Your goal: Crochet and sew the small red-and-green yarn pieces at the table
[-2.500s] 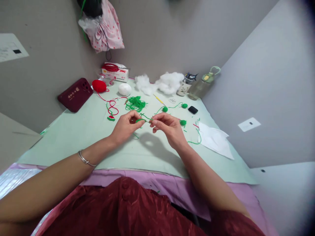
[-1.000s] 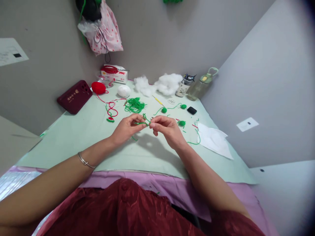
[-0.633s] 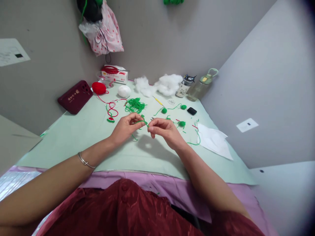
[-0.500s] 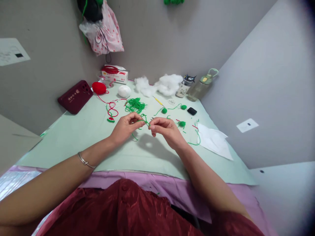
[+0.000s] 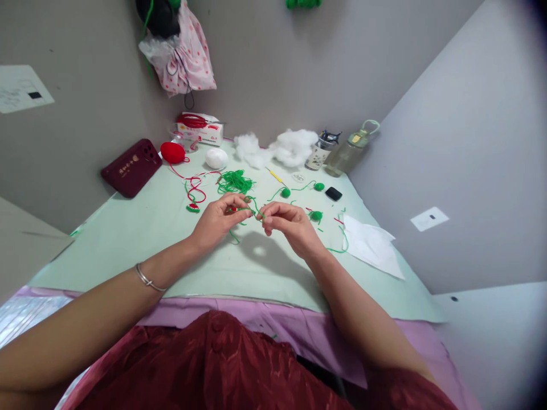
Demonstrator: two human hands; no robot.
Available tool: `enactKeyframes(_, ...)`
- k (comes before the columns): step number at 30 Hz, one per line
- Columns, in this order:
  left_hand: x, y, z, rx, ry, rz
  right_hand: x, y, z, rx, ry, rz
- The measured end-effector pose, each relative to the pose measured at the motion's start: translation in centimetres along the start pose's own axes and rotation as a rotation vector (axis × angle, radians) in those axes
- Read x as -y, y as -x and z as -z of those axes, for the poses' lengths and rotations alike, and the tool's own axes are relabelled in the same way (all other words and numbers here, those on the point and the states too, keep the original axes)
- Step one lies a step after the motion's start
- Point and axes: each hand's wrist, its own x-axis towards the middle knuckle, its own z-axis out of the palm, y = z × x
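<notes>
Fingertip to fingertip, both hands are raised over the middle of the table. My left hand [image 5: 226, 219] pinches a strand of green yarn [image 5: 255, 206], and a bit of red shows by its fingers. The other end of that strand is pinched by my right hand [image 5: 287, 223]. Beyond the hands lies a loose tangle of green yarn [image 5: 236, 182]. A small red and green crocheted piece [image 5: 192, 208] rests to the left. Small green crocheted balls [image 5: 316, 216] with yarn tails sit to the right.
At the back are a red yarn ball [image 5: 172, 152], a white yarn ball [image 5: 216, 159], white stuffing [image 5: 294, 148], a yellow-handled crochet hook [image 5: 276, 177] and a water bottle [image 5: 348, 149]. A maroon phone [image 5: 132, 168] leans at left. White cloth [image 5: 371, 242] lies at right.
The green strand between my fingertips has shifted and opened out slightly. A red spot now shows by my left fingers. Both hands stay in nearly the same place.
</notes>
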Motion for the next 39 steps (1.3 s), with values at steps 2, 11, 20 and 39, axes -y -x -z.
enactKeyframes(2, 0.05, 0.0, 0.06, 0.009, -0.016, -0.01, 0.01, 0.03, -0.02, 0.0, 0.013, 0.006)
enactKeyframes(11, -0.02, -0.28, 0.17, 0.089, 0.053, 0.072, 0.2, 0.0, 0.17, 0.047, -0.026, 0.002)
enactKeyframes(20, -0.52, -0.15, 0.2, 0.186, 0.109, 0.121, 0.33, -0.11, 0.33, 0.082, -0.091, -0.035)
enactKeyframes(39, -0.29, -0.24, 0.58, 0.23, 0.176, 0.138, -0.13, -0.25, 0.36, -0.059, 0.053, -0.053)
